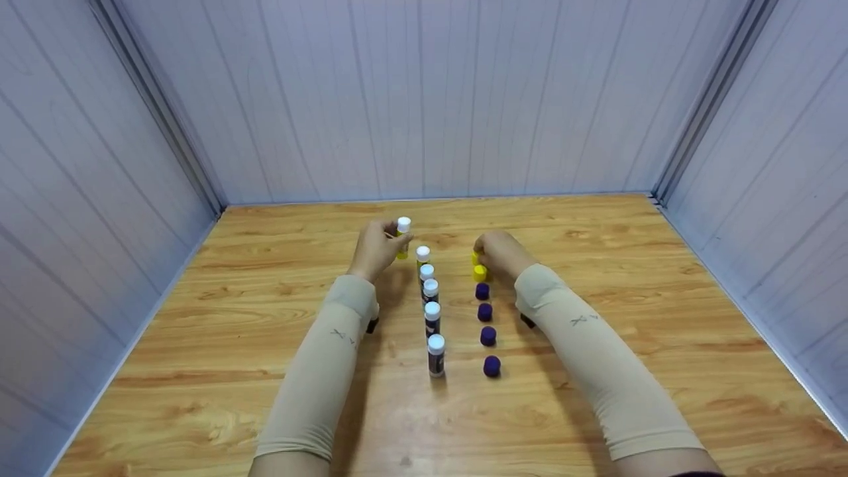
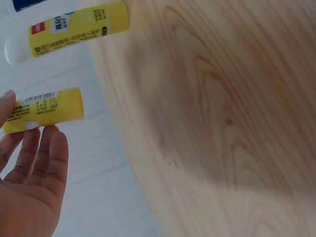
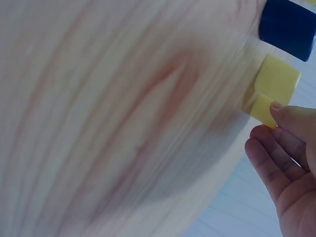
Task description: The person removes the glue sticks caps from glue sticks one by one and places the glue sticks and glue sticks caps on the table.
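My left hand [image 1: 376,250] grips a yellow glue stick [image 1: 403,246] with a white top, held upright beside the far end of a row of glue sticks. In the left wrist view, thumb and fingers close round this yellow tube [image 2: 49,109]. Another yellow glue stick [image 2: 81,28] stands alongside, apart from the hand. Across from it, my right hand [image 1: 502,253] pinches a small yellow cap [image 3: 263,109] between thumb and fingers, at the far end of a line of caps. Right by it sits a second yellow cap [image 1: 479,273].
Several dark-labelled glue sticks with white tops, the nearest one [image 1: 436,358] at the front, stand in a row. Several dark purple caps [image 1: 491,366] line up to their right. The wooden table [image 1: 218,371] is bounded by white panel walls [image 1: 424,99].
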`<state>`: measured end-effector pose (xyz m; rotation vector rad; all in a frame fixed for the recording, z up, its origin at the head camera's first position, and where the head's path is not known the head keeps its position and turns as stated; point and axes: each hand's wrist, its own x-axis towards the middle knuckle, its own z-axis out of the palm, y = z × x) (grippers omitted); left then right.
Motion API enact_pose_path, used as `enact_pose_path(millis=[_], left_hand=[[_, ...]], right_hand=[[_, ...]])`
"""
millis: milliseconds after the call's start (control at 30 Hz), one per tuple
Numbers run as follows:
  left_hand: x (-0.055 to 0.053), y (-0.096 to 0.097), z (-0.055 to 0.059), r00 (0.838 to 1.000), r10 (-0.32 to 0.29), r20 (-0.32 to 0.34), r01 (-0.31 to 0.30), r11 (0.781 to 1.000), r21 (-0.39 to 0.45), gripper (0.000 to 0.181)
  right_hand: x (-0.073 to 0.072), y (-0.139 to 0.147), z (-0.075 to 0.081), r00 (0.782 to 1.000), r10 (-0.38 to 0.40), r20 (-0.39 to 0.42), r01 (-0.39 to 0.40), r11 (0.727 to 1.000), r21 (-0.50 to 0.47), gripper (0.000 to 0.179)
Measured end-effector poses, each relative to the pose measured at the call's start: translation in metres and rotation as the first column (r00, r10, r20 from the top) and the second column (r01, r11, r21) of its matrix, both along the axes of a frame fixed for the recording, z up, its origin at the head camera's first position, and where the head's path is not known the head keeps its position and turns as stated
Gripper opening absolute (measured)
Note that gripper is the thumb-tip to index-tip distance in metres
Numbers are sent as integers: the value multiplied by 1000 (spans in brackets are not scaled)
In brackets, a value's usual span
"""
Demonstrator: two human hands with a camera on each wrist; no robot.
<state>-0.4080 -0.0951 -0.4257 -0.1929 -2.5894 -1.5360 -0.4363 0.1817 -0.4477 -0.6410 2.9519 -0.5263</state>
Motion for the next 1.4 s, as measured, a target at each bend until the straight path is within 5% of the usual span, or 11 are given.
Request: enact_pose_path(millis=[500, 600, 833, 1033, 1267, 1400], left_hand=[[-3, 13, -14, 984, 7, 178, -18, 998, 60, 15], [-2, 14, -15, 977, -13, 214, -18, 990, 142, 15], [-2, 17, -16, 972, -69, 225, 30, 985, 171, 25], [4, 19, -19, 947, -121, 298, -13, 912, 410, 33], [0, 16, -20, 963, -112, 245, 61, 976, 208, 34], [-1, 15, -20, 957, -137, 257, 86, 976, 201, 36]], right_hand=[[0, -3, -4, 999, -4, -41, 5, 1000, 12, 26], [1, -3, -3, 999, -3, -40, 3, 1000, 15, 26], [0, -4, -3, 1000, -6, -28, 6, 1000, -6, 27], [3, -5, -3, 1000, -23, -4, 23, 999, -38, 26], [3, -5, -3, 1000, -21, -5, 21, 1000, -16, 27], [3, -6, -3, 1000, -28, 11, 28, 999, -20, 29]])
